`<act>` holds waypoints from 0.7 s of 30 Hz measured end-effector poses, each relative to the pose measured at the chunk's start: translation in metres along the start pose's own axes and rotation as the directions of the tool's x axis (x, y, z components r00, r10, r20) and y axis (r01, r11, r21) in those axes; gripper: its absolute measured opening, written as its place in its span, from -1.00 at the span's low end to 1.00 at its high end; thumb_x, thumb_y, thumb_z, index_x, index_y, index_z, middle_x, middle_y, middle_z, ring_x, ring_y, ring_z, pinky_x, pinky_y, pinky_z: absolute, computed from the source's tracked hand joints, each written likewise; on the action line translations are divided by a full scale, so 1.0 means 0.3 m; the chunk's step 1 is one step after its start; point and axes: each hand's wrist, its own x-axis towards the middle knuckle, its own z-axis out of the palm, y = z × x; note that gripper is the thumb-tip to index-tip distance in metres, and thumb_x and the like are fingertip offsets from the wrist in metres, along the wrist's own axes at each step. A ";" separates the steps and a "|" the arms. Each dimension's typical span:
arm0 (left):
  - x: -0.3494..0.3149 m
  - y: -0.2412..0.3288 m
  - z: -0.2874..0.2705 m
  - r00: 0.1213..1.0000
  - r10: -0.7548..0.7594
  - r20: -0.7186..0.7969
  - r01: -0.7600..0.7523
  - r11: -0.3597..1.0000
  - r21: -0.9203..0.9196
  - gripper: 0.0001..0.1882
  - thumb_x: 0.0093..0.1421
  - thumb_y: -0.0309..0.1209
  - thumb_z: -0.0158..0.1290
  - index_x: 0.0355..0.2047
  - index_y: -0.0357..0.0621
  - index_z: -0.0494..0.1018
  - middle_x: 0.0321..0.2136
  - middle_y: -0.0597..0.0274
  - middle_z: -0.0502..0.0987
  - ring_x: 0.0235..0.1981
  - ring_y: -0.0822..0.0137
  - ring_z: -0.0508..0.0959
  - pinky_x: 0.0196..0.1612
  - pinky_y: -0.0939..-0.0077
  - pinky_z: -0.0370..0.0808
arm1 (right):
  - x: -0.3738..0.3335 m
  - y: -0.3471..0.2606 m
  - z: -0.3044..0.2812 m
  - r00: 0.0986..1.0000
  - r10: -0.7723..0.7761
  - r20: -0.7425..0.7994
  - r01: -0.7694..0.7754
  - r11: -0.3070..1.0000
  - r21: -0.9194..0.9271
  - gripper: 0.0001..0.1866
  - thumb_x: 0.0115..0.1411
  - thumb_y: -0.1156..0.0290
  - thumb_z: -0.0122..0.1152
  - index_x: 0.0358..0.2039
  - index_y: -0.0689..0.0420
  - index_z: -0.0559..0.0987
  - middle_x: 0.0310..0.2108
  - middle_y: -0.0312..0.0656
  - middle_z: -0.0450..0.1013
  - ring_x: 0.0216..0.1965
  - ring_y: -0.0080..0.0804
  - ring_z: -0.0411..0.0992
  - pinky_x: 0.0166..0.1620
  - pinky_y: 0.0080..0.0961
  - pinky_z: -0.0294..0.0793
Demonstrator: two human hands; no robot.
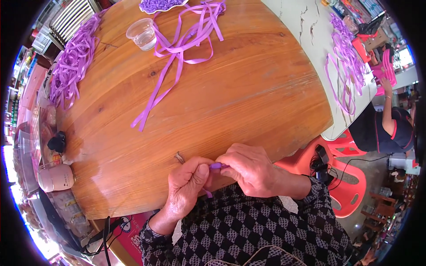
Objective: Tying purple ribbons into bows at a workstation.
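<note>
At the lower centre of the frame, my left hand [188, 186] and right hand [248, 170] met just over the near edge of the round wooden table [230, 102], above my checked dark sleeves. Both were closed narrow, fingertips pinched together on a short piece of purple ribbon [216, 166]. Its visible part ran roughly left to right between the two hands, and a small tail hung down below my left thumb. I judged it light, soft and limp, likely a little slick, so it was best held close to the working point with fingertips, not by its loose end.

Further up, toward the middle of the frame, a long loose ribbon strand [159, 88] lay on the wood, running from lower left to upper right. Beyond it stood a clear plastic cup [142, 33], upper left of centre. A thick ribbon bundle [73, 62] draped over the table's upper left edge. At upper right, more ribbon lay on a pale table [310, 26], where another person sat.
</note>
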 end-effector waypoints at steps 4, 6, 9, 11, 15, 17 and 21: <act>0.000 0.012 0.016 0.997 -0.001 0.072 0.006 0.998 -0.065 -0.74 0.29 -0.30 -0.16 -0.27 -0.27 0.40 -0.63 0.41 0.35 -0.61 0.62 0.29 -0.57 0.77 0.25 | -0.007 -0.021 -0.046 0.998 0.062 -0.014 -0.061 0.994 0.086 -0.85 -0.02 0.56 0.20 -0.41 0.23 0.44 -0.57 -0.14 0.34 -0.54 -0.22 0.35 -0.50 -0.38 0.31; -0.010 0.015 0.024 0.999 0.027 0.044 -0.027 1.000 0.003 -0.76 0.29 -0.34 -0.16 -0.24 -0.28 0.40 -0.59 0.37 0.38 -0.60 0.61 0.32 -0.55 0.77 0.28 | -0.013 -0.031 -0.075 0.997 0.066 -0.031 -0.064 0.995 0.079 -0.88 0.00 0.58 0.19 -0.41 0.26 0.46 -0.59 -0.13 0.36 -0.57 -0.28 0.36 -0.52 -0.45 0.31; 0.004 0.017 0.062 0.986 0.145 0.076 -0.149 0.988 0.042 -0.77 0.25 -0.43 -0.13 -0.16 -0.31 0.37 -0.44 0.23 0.45 -0.48 0.52 0.43 -0.39 0.68 0.40 | -0.017 -0.042 -0.158 0.955 0.295 0.044 -0.297 0.930 0.216 -0.91 0.10 0.49 0.15 -0.43 0.25 0.49 -0.60 -0.19 0.39 -0.58 -0.47 0.36 -0.52 -0.55 0.30; 0.015 -0.033 0.071 0.912 0.358 -0.199 -0.353 0.934 0.062 -0.70 0.17 -0.39 -0.02 -0.15 -0.34 0.38 -0.42 0.17 0.47 -0.42 0.44 0.43 -0.35 0.61 0.39 | 0.025 -0.060 -0.266 0.828 0.510 0.234 -0.561 0.753 0.343 -0.85 0.15 0.41 0.11 -0.42 0.25 0.52 -0.58 -0.28 0.43 -0.54 -0.62 0.37 -0.51 -0.65 0.29; 0.021 -0.037 0.073 0.879 0.410 -0.243 -0.407 0.911 0.065 -0.70 0.14 -0.43 0.01 -0.13 -0.33 0.37 -0.37 0.16 0.47 -0.39 0.42 0.44 -0.31 0.59 0.39 | 0.096 -0.005 -0.531 0.813 0.555 -0.175 -0.471 0.804 0.364 -0.89 0.09 0.45 0.17 -0.43 0.23 0.55 -0.61 -0.28 0.45 -0.57 -0.68 0.36 -0.54 -0.72 0.25; 0.033 -0.051 0.061 0.899 0.344 -0.272 -0.362 0.932 -0.020 -0.71 0.12 -0.46 0.03 -0.15 -0.32 0.37 -0.37 0.16 0.48 -0.39 0.42 0.45 -0.31 0.60 0.38 | 0.141 0.081 -0.695 0.726 0.521 -0.449 -0.354 0.843 0.405 -0.90 0.04 0.47 0.19 -0.47 0.24 0.55 -0.64 -0.26 0.44 -0.61 -0.70 0.33 -0.58 -0.74 0.20; 0.042 -0.058 0.056 0.901 0.373 -0.220 -0.393 0.918 -0.052 -0.76 0.15 -0.50 0.00 -0.17 -0.33 0.36 -0.40 0.16 0.46 -0.40 0.43 0.43 -0.30 0.62 0.40 | 0.192 0.191 -1.087 0.607 0.366 -0.705 -0.454 0.888 0.071 -0.89 0.02 0.55 0.13 -0.44 0.31 0.56 -0.58 -0.19 0.47 -0.65 -0.62 0.30 -0.58 -0.71 0.22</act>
